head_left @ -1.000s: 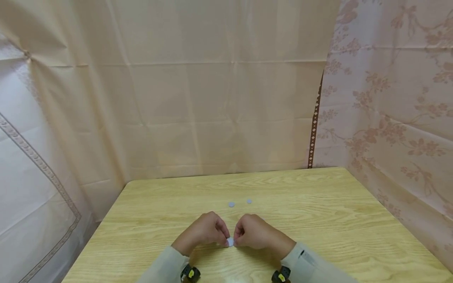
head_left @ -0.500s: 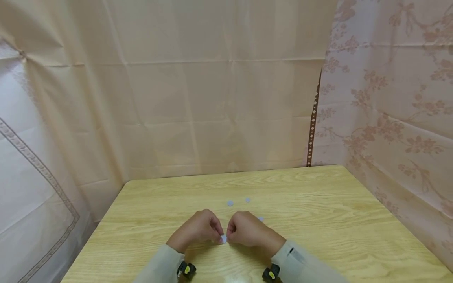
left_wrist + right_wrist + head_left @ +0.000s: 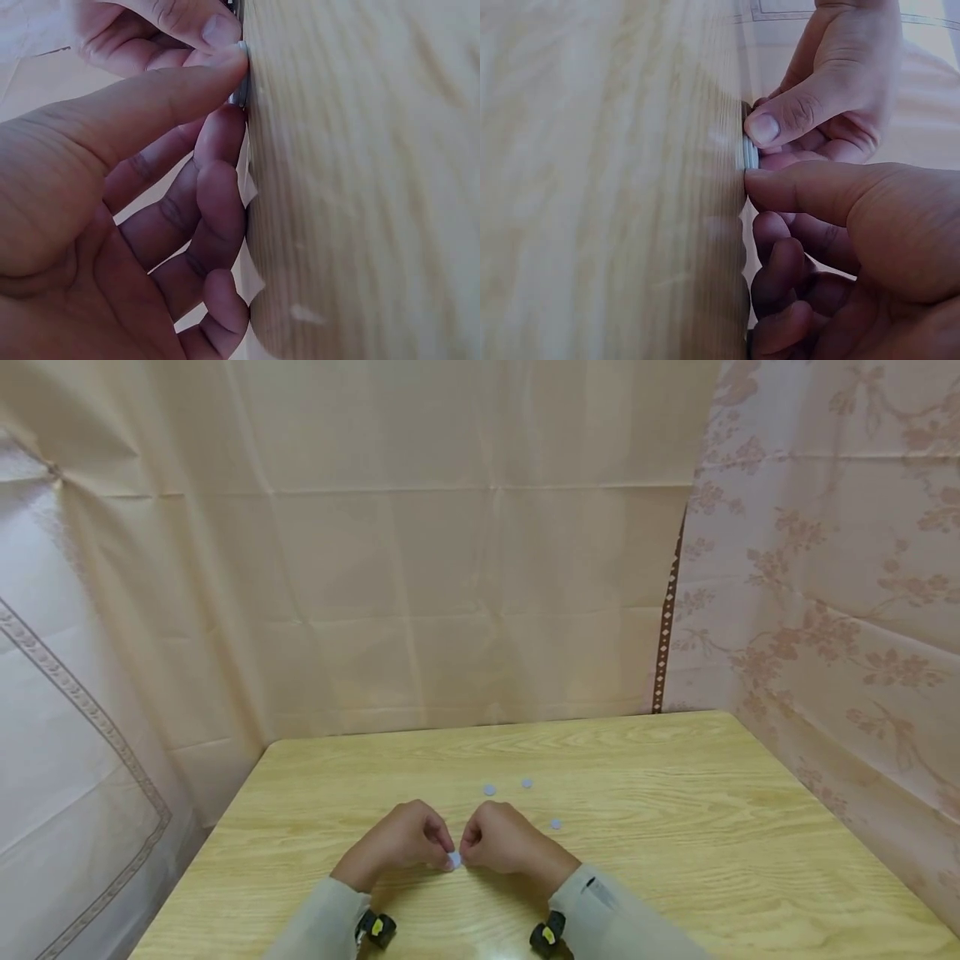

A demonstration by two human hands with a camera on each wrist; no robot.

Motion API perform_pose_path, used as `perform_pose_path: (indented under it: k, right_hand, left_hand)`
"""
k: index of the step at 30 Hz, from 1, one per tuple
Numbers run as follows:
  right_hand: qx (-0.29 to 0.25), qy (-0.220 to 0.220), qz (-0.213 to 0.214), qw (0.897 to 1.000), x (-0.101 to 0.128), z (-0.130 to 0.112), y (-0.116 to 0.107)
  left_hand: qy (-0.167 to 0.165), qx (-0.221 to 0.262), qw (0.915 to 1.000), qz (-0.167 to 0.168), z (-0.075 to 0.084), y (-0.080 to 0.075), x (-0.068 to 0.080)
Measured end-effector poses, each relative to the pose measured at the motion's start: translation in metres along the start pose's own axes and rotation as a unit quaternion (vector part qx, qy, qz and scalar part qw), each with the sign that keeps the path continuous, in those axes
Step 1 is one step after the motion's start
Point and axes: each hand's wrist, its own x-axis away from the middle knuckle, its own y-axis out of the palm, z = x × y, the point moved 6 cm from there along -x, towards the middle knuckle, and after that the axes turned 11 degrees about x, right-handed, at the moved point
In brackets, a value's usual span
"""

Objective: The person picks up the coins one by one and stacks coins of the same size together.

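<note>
A small stack of thin whitish discs [image 3: 454, 860] lies flat on the table, low in the head view. My left hand [image 3: 408, 837] pinches its left edge between thumb and fingers. From the other side my right hand [image 3: 508, 841] holds the right edge, its thumb tip [image 3: 763, 181] against the stack. The right wrist view shows layered discs [image 3: 751, 154] between the two thumbs. In the left wrist view only a sliver of the stack [image 3: 241, 90] shows behind the left thumb. The other fingers of both hands are curled close to the tabletop.
Two pale discs [image 3: 489, 790] [image 3: 527, 783] lie farther back on the wooden table [image 3: 675, 860], and a third disc [image 3: 556, 823] lies right of my right hand. A beige curtain [image 3: 450, 568] hangs behind the table; a flowered curtain [image 3: 840, 610] hangs on the right.
Both hands have slid left across the table together with the stack. The disc to the right, earlier hidden behind my right hand, is now in full view. The other discs have stayed put.
</note>
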Motion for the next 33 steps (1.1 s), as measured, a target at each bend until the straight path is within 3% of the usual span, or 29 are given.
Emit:
perform_pose_path:
  k: [10, 16, 24, 33]
  right_hand:
    - [0.012, 0.004, 0.003, 1.000, -0.002, -0.003, 0.000]
    - [0.019, -0.005, 0.003, 1.000, -0.003, -0.002, 0.000]
    - [-0.032, -0.003, 0.016, 0.999, -0.005, 0.010, -0.012]
    - [-0.049, 0.015, 0.037, 0.998, -0.005, 0.031, -0.033]
  left_hand:
    - [0.015, -0.012, 0.9998, -0.009, 0.000, -0.001, 0.000]
    - [0.011, -0.064, 0.9979, 0.002, 0.004, 0.001, 0.002]
    - [0.013, -0.110, 0.9938, 0.010, 0.006, 0.003, 0.005]
    - [0.017, -0.086, 0.9962, 0.000, 0.003, 0.003, 0.006]
